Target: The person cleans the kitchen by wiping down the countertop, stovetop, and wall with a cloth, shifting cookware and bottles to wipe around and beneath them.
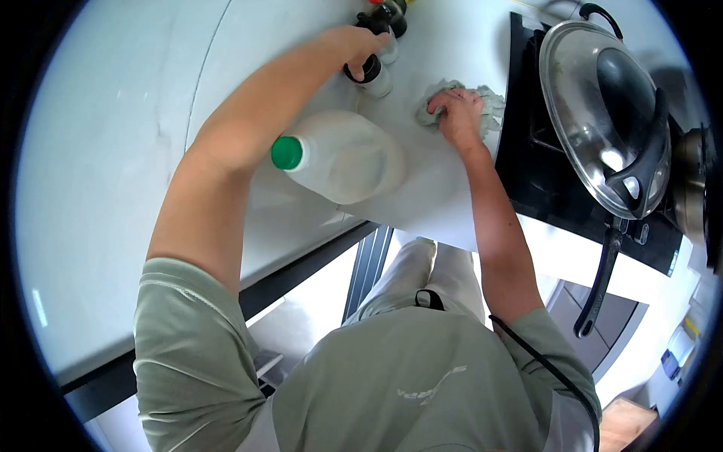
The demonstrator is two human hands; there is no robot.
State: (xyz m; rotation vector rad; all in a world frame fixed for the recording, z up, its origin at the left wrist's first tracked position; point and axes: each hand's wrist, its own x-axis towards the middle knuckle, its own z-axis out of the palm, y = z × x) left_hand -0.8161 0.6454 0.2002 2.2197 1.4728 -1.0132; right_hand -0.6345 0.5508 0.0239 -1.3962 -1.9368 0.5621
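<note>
My left hand (363,47) reaches to the far side of the counter, its fingers curled over small clear jars. Its thumb lies against the black lid of the nearer jar (376,83), and its fingertips are at a second clear jar (389,51), partly hidden behind them. My right hand (458,113) is closed on a crumpled grey-green cloth (492,111), pressed to the white counter beside the stove. Between my arms stands a large translucent plastic jug (346,158) with a green cap, below the jars.
A black stovetop (527,177) is at the right. On it sits a wok with a domed metal lid (572,98); a long black handle (600,282) sticks out over the front edge. More dark-topped containers (393,16) stand behind the jars. The white counter (98,188) extends left.
</note>
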